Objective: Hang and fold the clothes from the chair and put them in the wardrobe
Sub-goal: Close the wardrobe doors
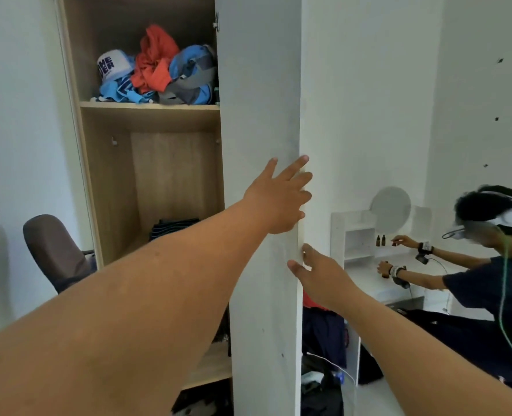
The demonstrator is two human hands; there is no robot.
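Both hands on the free edge of the tall white wardrobe door [260,145], which stands open. Left hand [278,199]: fingers [299,178] straight and spread wide, lying flat against the door face with the tips reaching the edge. Right hand [320,274], lower down: fingers loosely bent, tips touching the door edge, thumb out in front; cannot tell whether it actually grips the edge.

Light-wood wardrobe interior [173,175] is visible left of the door. Top shelf [149,106] holds an unfolded heap of clothes: crumpled red-orange garment [154,63], blue-and-grey garments [193,76], white cap with dark lettering [112,66] at the left. Dark striped folded stack [173,226] sits lower, at the back of the main compartment.

Brown padded office chair [53,250] stands just left of the wardrobe, against the wall. More dark and red clothes [323,328] are piled low behind the door.

Right side: second person in dark shirt with headset [488,265] reaching over a white table [374,280] with small brown bottles [380,240].
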